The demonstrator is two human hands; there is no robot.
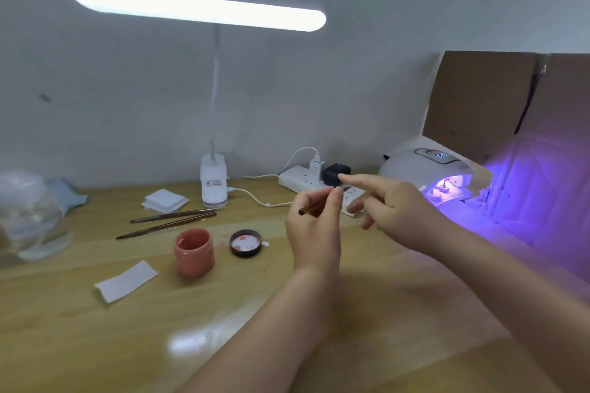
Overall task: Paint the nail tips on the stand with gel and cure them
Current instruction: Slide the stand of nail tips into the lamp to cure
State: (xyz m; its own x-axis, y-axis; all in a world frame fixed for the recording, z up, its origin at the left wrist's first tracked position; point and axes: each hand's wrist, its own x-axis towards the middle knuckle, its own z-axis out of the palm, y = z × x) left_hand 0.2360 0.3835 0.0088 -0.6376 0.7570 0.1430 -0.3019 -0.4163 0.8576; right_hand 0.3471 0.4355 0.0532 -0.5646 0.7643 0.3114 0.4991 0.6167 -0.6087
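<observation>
Head view: fingers [332, 201] of the left hand [314, 233] are pinched round a thin brown brush handle [311, 209] at frame centre. The right hand [392, 214] is held just beside it, index finger stretched out, the others loosely spread, nothing gripped.

The nail tips' stand cannot be clearly made out; pinkish shapes are seen inside the lit curing lamp [427, 166] at middle right, so curing is judged under way. Whether more coats are left cannot be told.

The open pink gel jar [194, 252] is stood lower left of centre, its lid [245, 243] laid upturned just beside it.

Surface: a wooden table [95, 329], with two spare brushes [169, 222], a paper slip [126, 281], a wipe stack [165, 200], a desk lamp [214, 182], a power strip [306, 180]. A grey wall is behind, cardboard [479, 105] at upper right.
</observation>
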